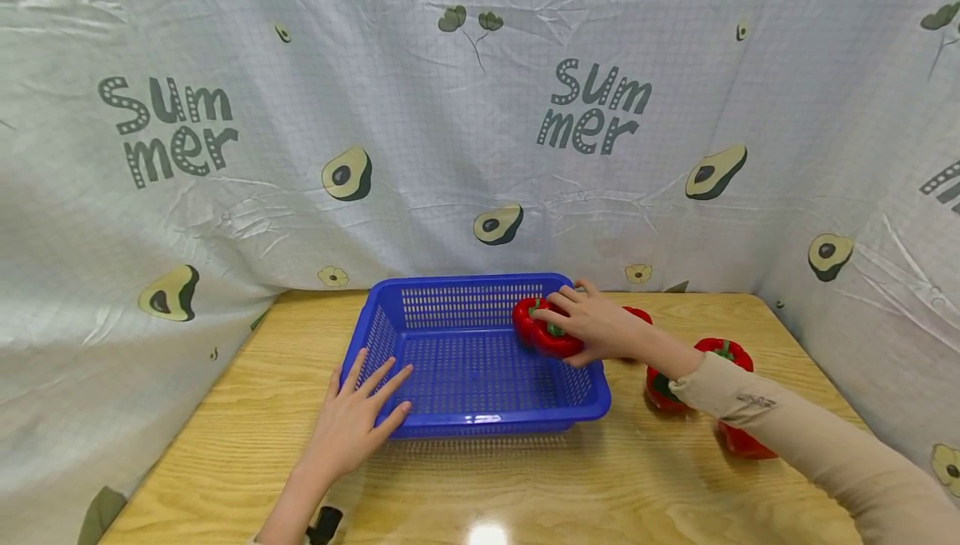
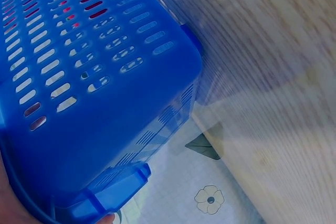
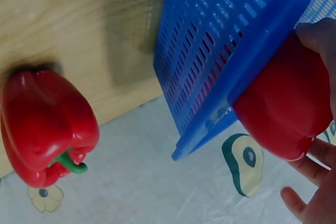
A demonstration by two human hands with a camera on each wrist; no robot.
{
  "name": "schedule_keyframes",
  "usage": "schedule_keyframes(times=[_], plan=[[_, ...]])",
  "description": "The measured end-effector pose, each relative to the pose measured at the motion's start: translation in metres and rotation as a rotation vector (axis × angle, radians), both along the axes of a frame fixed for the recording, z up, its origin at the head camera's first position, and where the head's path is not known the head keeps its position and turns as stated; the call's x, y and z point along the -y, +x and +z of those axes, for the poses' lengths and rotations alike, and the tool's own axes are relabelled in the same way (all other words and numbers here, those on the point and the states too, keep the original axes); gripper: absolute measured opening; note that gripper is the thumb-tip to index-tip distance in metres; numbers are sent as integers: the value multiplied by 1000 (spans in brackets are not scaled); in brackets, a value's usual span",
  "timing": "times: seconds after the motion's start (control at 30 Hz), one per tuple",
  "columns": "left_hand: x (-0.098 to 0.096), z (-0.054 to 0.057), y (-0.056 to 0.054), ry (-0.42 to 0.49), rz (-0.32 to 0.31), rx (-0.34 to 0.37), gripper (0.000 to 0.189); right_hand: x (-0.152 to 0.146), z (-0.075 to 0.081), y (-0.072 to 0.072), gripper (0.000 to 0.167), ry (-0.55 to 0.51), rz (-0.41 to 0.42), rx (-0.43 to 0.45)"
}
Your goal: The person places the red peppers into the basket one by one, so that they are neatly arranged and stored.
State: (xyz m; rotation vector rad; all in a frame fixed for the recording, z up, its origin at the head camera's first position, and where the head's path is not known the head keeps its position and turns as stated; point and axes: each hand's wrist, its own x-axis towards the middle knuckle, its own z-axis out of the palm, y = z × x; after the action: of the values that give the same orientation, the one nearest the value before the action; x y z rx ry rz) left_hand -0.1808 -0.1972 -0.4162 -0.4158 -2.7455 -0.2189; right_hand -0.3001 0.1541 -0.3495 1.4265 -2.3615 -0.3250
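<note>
Table [image 1: 637, 482] | right hand [image 1: 597, 324]: curled over pepper [image 1: 557, 345] (red) | left hand [image 1: 354, 418]: splayed

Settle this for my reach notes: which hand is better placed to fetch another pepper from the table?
Probably the right hand, once it releases the held pepper: the loose peppers lie on its side of the basket. The left hand is at the opposite end.

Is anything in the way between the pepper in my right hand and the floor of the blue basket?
Possibly: another red pepper sits in the basket at back right, just left of the held pepper. Nothing visible blocks the basket floor farther left.
</note>
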Motion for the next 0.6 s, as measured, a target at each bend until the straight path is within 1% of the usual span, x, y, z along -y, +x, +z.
schedule_keyframes(times=[0.13,0.37,0.6], plan=[[0,1,1,4,0,9,48,3,-3,-1,69,-3,12,4],[0,0,2,3,1,14,48,6,-8,-4,69,-2,9,27],[1,1,2,2,-5,4,48,6,-20,-10,71,1,4,36]])
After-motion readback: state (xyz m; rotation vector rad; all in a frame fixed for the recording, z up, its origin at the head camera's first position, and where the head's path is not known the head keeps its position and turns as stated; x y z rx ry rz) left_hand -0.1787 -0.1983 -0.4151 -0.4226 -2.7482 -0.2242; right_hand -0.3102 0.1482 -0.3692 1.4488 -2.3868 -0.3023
